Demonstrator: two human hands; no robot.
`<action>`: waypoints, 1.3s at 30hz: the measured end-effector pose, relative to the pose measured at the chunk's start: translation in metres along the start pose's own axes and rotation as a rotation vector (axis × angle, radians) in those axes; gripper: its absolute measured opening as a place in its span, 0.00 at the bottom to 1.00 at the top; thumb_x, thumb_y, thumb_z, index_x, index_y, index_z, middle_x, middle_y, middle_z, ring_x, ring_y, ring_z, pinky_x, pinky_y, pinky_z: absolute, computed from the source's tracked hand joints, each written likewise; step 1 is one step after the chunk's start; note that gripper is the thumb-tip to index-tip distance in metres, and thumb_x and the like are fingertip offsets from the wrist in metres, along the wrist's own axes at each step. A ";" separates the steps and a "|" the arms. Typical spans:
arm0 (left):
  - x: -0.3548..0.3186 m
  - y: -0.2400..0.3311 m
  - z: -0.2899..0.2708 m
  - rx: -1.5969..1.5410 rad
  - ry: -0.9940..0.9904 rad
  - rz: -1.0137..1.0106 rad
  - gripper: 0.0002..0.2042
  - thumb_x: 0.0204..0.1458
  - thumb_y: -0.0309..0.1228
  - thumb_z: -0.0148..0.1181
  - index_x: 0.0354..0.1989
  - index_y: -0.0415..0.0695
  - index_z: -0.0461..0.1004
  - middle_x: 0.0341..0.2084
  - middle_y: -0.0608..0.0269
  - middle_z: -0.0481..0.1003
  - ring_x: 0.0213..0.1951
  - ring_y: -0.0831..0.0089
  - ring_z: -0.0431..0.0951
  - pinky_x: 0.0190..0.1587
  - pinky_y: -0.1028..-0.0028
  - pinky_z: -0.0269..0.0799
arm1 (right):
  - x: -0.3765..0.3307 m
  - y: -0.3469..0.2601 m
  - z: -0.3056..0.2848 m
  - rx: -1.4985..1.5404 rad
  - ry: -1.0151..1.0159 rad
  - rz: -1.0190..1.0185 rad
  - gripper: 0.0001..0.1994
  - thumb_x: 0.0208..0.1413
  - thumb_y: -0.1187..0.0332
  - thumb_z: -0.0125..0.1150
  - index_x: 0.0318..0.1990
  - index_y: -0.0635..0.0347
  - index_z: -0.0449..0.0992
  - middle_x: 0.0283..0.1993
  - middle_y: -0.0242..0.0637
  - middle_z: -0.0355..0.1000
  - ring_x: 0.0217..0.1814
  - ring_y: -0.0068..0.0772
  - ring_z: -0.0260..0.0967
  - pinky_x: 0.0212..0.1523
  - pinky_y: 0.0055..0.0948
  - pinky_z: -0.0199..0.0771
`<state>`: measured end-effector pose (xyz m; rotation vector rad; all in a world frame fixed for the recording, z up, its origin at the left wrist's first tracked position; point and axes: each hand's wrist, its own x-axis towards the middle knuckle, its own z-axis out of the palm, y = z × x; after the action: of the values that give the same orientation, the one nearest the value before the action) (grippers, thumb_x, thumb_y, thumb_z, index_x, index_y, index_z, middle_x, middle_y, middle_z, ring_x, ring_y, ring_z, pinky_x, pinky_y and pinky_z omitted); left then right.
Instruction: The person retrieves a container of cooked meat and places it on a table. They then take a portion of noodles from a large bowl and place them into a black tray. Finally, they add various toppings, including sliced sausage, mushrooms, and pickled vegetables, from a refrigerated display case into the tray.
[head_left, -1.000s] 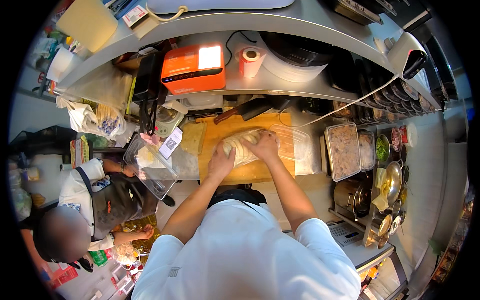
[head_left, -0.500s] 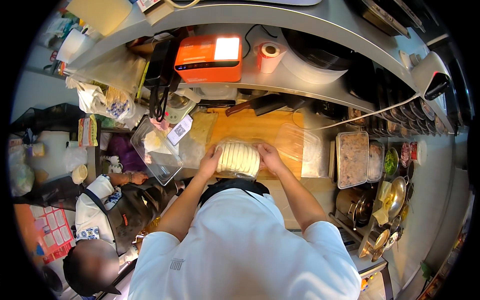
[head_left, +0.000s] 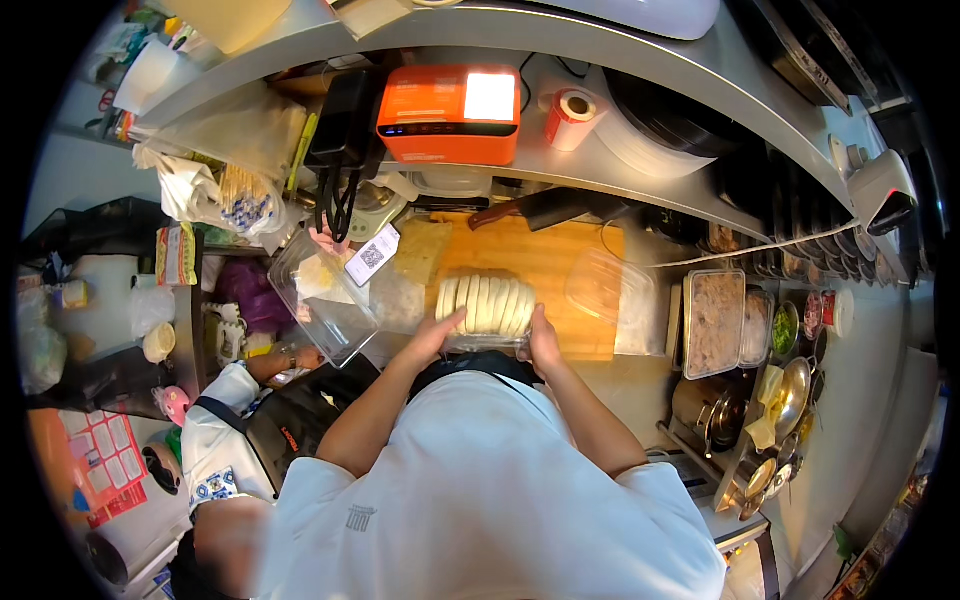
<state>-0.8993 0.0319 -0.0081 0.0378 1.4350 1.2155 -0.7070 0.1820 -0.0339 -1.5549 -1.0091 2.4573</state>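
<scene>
A row of several pale, rounded dough strips (head_left: 487, 305) lies side by side, with clear plastic around the near edge; whether that is a box or wrap I cannot tell. My left hand (head_left: 438, 335) grips the left end, thumb on the near side. At the right end my right hand (head_left: 544, 338) presses in with its fingers partly hidden. Both hold the row above the near part of a wooden cutting board (head_left: 590, 335), close to my waist. A cleaver (head_left: 560, 208) with a brown handle lies along the board's far edge.
Left of the board, a clear plastic box (head_left: 350, 345) is tilted. A co-worker's hand (head_left: 308, 357) is near it. An orange machine (head_left: 448, 140) and a paper roll (head_left: 572, 118) stand on the shelf. Minced filling fills a tray (head_left: 715, 325) at right, beside several pots.
The dough row has shifted slightly right and turned so its near side tips toward me, with both hands still on it. The co-worker at left has moved closer.
</scene>
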 end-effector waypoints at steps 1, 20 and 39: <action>-0.001 0.005 0.001 0.119 -0.011 -0.043 0.33 0.61 0.52 0.65 0.63 0.35 0.68 0.45 0.54 0.80 0.41 0.67 0.82 0.40 0.69 0.77 | -0.002 0.004 -0.003 -0.109 0.043 -0.018 0.33 0.72 0.37 0.38 0.49 0.60 0.76 0.34 0.34 0.75 0.24 0.24 0.66 0.19 0.24 0.63; 0.013 -0.001 0.025 0.428 -0.065 -0.014 0.30 0.54 0.49 0.70 0.53 0.34 0.72 0.42 0.49 0.79 0.42 0.63 0.79 0.46 0.66 0.75 | -0.024 -0.008 0.018 0.016 0.397 -0.704 0.10 0.69 0.64 0.60 0.34 0.56 0.75 0.30 0.22 0.68 0.32 0.14 0.62 0.32 0.20 0.60; -0.092 0.077 -0.018 0.971 0.612 0.627 0.16 0.53 0.30 0.63 0.50 0.45 0.69 0.45 0.47 0.79 0.37 0.40 0.80 0.40 0.50 0.78 | -0.117 -0.079 0.038 -0.984 0.200 -1.393 0.14 0.51 0.76 0.73 0.31 0.61 0.68 0.47 0.48 0.67 0.43 0.46 0.69 0.44 0.34 0.72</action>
<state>-0.9304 -0.0026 0.1037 0.8995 2.5758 0.9064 -0.7038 0.1804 0.1119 -0.5596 -2.2789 0.8283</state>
